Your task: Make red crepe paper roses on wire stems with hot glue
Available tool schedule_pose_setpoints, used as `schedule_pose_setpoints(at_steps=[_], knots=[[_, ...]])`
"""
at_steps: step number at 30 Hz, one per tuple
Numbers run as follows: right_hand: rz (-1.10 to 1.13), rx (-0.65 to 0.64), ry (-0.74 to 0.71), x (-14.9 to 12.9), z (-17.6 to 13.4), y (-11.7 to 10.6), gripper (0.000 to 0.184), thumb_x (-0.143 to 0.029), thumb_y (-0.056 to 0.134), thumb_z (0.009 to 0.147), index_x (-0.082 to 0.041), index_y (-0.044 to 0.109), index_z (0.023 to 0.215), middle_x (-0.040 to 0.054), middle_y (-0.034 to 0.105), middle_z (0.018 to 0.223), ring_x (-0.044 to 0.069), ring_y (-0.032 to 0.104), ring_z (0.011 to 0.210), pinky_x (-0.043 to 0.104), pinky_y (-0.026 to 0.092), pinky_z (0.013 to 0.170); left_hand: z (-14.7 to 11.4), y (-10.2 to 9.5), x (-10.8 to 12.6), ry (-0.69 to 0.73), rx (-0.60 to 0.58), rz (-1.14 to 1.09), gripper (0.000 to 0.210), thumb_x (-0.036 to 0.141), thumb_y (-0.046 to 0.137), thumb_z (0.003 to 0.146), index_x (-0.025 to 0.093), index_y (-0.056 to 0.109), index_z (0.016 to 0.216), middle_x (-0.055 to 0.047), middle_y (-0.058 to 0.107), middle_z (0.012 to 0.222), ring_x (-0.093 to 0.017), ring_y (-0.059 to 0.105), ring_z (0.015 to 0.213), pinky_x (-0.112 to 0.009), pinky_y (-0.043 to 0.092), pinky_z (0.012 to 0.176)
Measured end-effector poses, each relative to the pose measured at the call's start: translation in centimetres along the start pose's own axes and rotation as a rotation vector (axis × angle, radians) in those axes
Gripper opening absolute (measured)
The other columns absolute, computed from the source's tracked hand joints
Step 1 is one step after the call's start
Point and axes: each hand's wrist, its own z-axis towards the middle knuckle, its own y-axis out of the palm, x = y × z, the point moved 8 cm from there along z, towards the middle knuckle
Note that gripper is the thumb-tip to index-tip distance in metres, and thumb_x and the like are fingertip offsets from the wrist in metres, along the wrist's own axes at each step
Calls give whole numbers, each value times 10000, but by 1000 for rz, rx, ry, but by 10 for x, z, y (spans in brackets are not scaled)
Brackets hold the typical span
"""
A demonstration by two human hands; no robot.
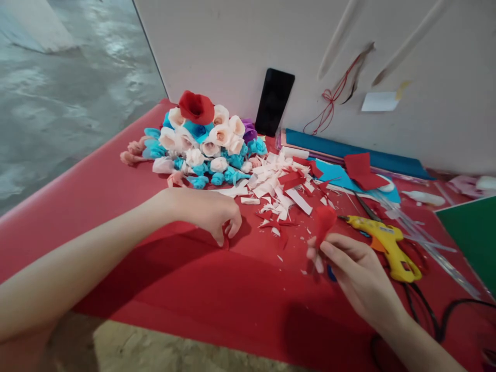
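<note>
My right hand (351,268) is closed around the lower end of a red paper flower (324,223), holding it upright above the red tabletop (248,294). My left hand (217,214) reaches down to the table, thumb and fingers pinched on a small red paper piece (227,243). Just beyond the left hand, white and red paper scraps (277,181) lie in a loose heap. A yellow glue gun (387,243) rests beside my right hand, its nozzle pointing toward the red flower. Part of a blue round thing (331,273) shows behind the right hand's fingers.
Paper flowers (209,134) in white, blue and red are piled at the back left. A black phone (274,101) leans on the white panel (232,46). Blue paper (356,152), clear sticks (437,253), a green board (473,237) and black cable (445,315) occupy the right.
</note>
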Motion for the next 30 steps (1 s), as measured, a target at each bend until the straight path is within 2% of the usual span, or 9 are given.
schedule_pose_setpoints(at_steps=[3,8,11,16,22,28,30], knots=[[-33,-20,7,3,-1,3,208,-310,537,827,-185,564,663,-5,571,639,98,526,623,225,400,585,3,0,4,-9,22,31,49,107,650,644,138,632,679,13,605,634,-79,491,564,-177,254,470],[-71,-34,28,6,-2,7,217,-321,545,821,-175,554,660,-2,582,648,101,521,630,232,392,593,4,0,4,-12,27,40,60,107,652,617,128,622,569,11,561,541,-82,431,510,-197,249,469],[-52,-25,33,6,-3,7,215,-327,550,814,-170,552,668,1,576,636,103,512,611,232,391,571,4,2,1,13,16,24,61,96,616,627,138,637,588,17,567,534,-77,429,494,-197,261,477],[-59,2,24,7,-3,2,177,-307,543,817,-175,558,702,-1,577,649,104,502,604,236,399,581,-2,2,3,70,30,-5,139,67,515,669,148,628,676,5,617,640,-89,470,568,-202,297,549],[-48,13,19,7,-3,2,183,-312,554,810,-173,554,690,-1,575,640,106,505,597,239,401,586,-6,-1,7,100,12,-9,145,39,508,637,146,538,545,34,486,504,-75,355,486,-225,264,521],[-56,22,38,8,-3,3,192,-328,560,804,-174,556,689,-6,565,611,108,511,603,235,396,587,-4,-2,3,78,4,-7,47,136,581,656,152,575,612,5,599,692,-108,477,616,-209,321,576],[-56,19,37,9,-3,3,183,-325,558,806,-177,559,699,-7,569,619,108,512,605,236,396,586,-4,0,2,61,-26,-9,51,159,583,662,154,585,611,1,606,686,-109,485,605,-207,324,559]])
